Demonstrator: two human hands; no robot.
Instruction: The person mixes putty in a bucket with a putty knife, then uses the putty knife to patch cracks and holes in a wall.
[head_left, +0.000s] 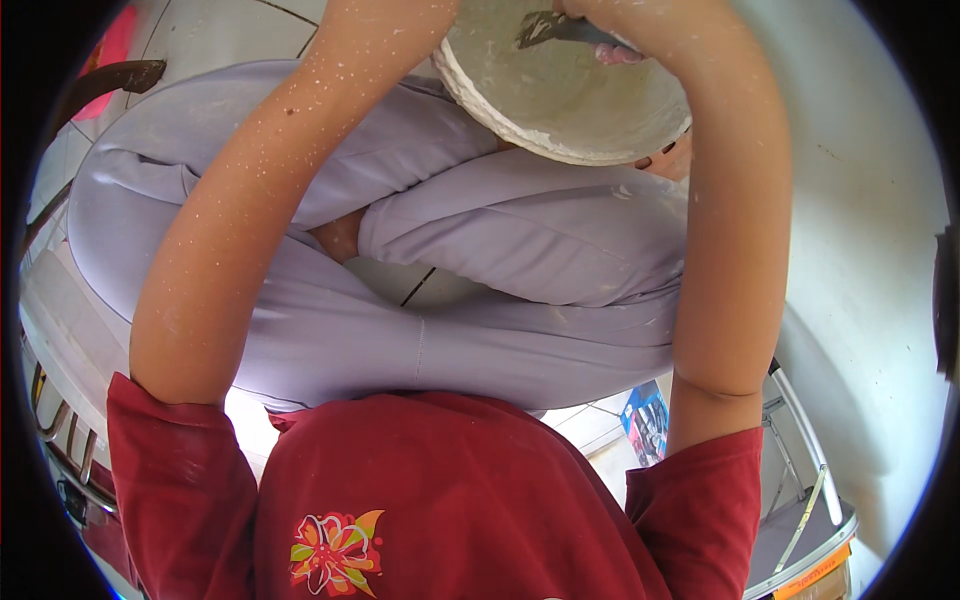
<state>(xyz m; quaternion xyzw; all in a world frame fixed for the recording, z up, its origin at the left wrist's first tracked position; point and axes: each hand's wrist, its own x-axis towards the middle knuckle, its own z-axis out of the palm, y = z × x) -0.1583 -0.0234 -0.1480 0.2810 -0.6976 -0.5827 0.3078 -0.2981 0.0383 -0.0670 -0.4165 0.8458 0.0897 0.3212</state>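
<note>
A white bucket (pixel 540 100) with a pale, crusted rim sits at the upper middle, its inside smeared off-white. My right hand (pixel 615 40), mostly cropped by the top edge, grips a grey scraper (pixel 540 32) whose smeared blade is inside the bucket. My left forearm (pixel 250 190), flecked with white, reaches up beside the bucket's left rim; its hand is beyond the top edge, so its fingers are hidden. Beneath both arms are my crossed legs in lilac trousers (pixel 470 340).
A white wall (pixel 860 250) runs along the right. A metal step stool (pixel 810 510) stands at lower right beside a blue printed package (pixel 645 420). Chair parts (pixel 110 85), a pink object (pixel 105 45) and a translucent plastic item (pixel 70 320) are at left on the tiled floor (pixel 210 35).
</note>
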